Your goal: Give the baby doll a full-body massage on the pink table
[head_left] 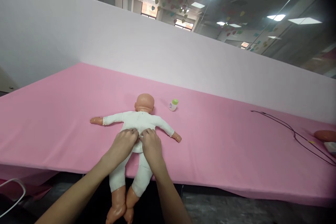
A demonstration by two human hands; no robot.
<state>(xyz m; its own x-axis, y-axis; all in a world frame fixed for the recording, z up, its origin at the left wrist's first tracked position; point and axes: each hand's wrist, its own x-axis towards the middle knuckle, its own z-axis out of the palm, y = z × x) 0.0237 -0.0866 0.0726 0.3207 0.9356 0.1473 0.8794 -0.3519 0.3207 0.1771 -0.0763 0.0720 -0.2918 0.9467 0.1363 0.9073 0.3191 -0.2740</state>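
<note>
**Both hands on doll's lower back, doll prone on pink table**

Doll (pixel 138 122) lies face down in a white suit, head away, arms spread, legs hanging over the near edge of the pink table (pixel 223 140). Left hand (pixel 126 142) and right hand (pixel 151 145) rest side by side on the lower back, fingertips bent at the suit's middle; possibly pinching fabric, grip unclear. Small green-capped bottle (pixel 173 104) stands near the head. Black cable (pixel 294 133) lies at far right.

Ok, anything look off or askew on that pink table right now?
The white-suited plastic baby doll lies face down with its legs hanging off the pink table's front edge. Both hands, left and right, rest on its back. A small green-capped bottle lies tipped over.
</note>
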